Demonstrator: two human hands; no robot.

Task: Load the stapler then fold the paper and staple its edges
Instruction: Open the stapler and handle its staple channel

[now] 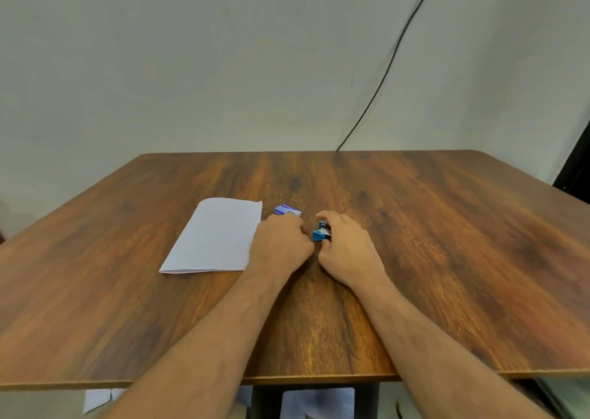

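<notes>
Stapler gripped by right hand; left hand fingers curled, contents unclear, touching paper edge

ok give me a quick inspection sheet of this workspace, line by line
surface: wooden table, dark grain.
job's things: white paper lying flat, left of the hands; blue stapler; small purple staple box behind the left hand.
clutter: nothing seen on the table.
hands: left hand curled, fingertips by the staple box, what it holds is hidden; right hand grips the stapler.
cables: black cable runs down the wall behind the table.
surroundings: plain pale wall; white sheets below the table's near edge.
</notes>
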